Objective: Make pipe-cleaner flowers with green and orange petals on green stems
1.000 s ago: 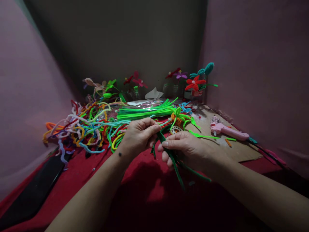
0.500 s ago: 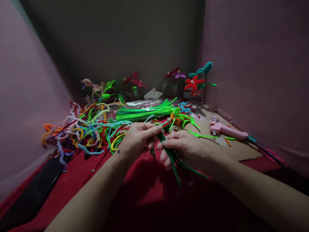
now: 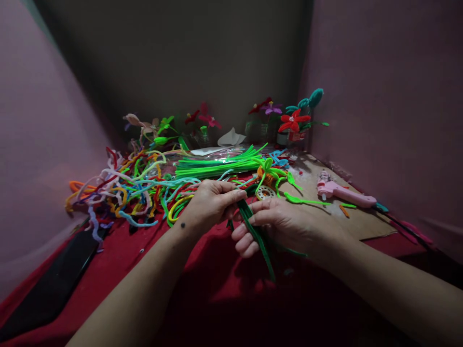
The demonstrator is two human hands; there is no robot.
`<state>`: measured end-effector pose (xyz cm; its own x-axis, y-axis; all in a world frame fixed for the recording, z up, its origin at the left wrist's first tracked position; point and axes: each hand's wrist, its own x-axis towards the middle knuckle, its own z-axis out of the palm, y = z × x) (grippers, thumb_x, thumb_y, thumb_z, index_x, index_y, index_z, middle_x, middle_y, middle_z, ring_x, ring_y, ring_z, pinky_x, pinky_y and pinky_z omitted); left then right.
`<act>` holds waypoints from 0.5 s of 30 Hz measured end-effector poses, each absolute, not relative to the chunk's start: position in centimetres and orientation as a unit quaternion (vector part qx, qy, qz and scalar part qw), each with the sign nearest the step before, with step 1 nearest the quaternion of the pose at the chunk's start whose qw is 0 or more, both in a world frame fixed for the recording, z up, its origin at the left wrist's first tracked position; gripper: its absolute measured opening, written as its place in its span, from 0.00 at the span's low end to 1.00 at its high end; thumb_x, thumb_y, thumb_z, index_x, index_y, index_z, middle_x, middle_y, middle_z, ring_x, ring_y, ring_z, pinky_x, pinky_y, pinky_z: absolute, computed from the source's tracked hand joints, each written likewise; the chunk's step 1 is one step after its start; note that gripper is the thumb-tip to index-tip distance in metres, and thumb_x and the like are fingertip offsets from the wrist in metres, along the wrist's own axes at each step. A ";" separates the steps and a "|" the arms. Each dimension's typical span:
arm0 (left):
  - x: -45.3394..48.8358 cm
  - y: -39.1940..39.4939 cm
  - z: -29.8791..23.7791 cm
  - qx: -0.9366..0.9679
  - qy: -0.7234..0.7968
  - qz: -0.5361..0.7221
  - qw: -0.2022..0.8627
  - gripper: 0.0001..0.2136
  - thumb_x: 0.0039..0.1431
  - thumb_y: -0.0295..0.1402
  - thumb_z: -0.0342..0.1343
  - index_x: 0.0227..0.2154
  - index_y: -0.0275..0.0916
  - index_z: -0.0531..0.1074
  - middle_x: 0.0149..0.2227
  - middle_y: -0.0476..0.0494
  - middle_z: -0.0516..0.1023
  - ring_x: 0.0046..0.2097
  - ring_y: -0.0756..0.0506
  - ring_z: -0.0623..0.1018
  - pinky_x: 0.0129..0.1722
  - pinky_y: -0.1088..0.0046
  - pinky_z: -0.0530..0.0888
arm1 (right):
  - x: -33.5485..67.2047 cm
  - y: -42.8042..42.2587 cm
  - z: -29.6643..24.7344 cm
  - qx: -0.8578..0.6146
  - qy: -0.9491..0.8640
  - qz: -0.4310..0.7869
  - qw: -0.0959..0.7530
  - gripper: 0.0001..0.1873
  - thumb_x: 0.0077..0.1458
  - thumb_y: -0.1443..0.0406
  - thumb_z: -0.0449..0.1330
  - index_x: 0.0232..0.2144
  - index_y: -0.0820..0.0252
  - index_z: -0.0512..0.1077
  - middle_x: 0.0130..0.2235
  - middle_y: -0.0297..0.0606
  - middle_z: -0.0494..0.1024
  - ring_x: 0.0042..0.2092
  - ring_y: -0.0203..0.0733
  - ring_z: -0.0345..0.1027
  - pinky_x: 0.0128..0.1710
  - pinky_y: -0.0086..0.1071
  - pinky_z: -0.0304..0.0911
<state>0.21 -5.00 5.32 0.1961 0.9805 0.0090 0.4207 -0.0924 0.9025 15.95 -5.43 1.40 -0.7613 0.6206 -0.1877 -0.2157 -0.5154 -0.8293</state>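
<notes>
Dark green pipe cleaners (image 3: 261,241) are held between my two hands above the red cloth. My left hand (image 3: 216,200) pinches their upper end between thumb and fingers. Lower down, my right hand (image 3: 265,221) grips the same strands between thumb and forefinger, its other fingers curled beneath. The free ends hang down and to the right. Just beyond my hands are a white spool with holes (image 3: 265,193) and a bright green pipe-cleaner sprig (image 3: 267,167). How the strands are joined under my left fingers is hidden.
A tangle of coloured pipe cleaners (image 3: 126,188) lies left; a bright green bundle (image 3: 220,164) lies behind my hands. A pink glue gun (image 3: 345,193) rests on cardboard (image 3: 369,224) at right. Pipe-cleaner flowers (image 3: 294,120) stand at the back. A black flat object (image 3: 54,284) lies front left.
My right hand's lower fingers have shifted slightly left, and the dark green strands lie closer together below it. My left hand keeps its pinch. The view has shifted a little.
</notes>
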 end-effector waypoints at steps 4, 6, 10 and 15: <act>0.0 -4.8 5.2 0.656 0.534 0.352 0.401 0.15 0.50 0.38 0.57 0.14 0.35 0.64 0.10 0.55 0.60 0.14 0.57 0.57 0.13 0.80 0.52 | 16.1 -6.2 1.3 -0.271 -0.409 0.833 0.256 0.10 0.50 0.76 0.46 0.31 0.68 0.67 0.24 0.44 0.76 0.24 0.41 0.73 0.25 0.34 0.70; -0.2 -4.6 5.0 0.656 0.530 0.369 0.390 0.16 0.49 0.39 0.57 0.15 0.34 0.65 0.10 0.55 0.59 0.14 0.57 0.56 0.13 0.80 0.51 | 16.1 -6.6 1.2 -0.287 -0.406 0.823 0.275 0.08 0.51 0.75 0.47 0.31 0.66 0.65 0.24 0.43 0.77 0.21 0.38 0.71 0.18 0.28 0.66; -0.1 -4.5 4.3 0.641 0.498 0.401 0.425 0.15 0.50 0.39 0.57 0.16 0.34 0.66 0.12 0.54 0.63 0.14 0.57 0.59 0.13 0.80 0.55 | 16.0 -6.9 0.9 -0.284 -0.409 0.810 0.311 0.06 0.52 0.74 0.48 0.28 0.67 0.65 0.24 0.44 0.77 0.14 0.31 0.64 0.09 0.18 0.51; 0.4 -4.5 3.5 0.555 0.459 0.379 0.581 0.10 0.46 0.36 0.60 0.26 0.33 0.71 0.15 0.52 0.68 0.15 0.55 0.64 0.12 0.80 0.57 | 16.3 -6.6 0.9 -0.249 -0.408 0.818 0.321 0.08 0.51 0.74 0.48 0.30 0.68 0.68 0.24 0.43 0.77 0.16 0.30 0.65 0.10 0.17 0.50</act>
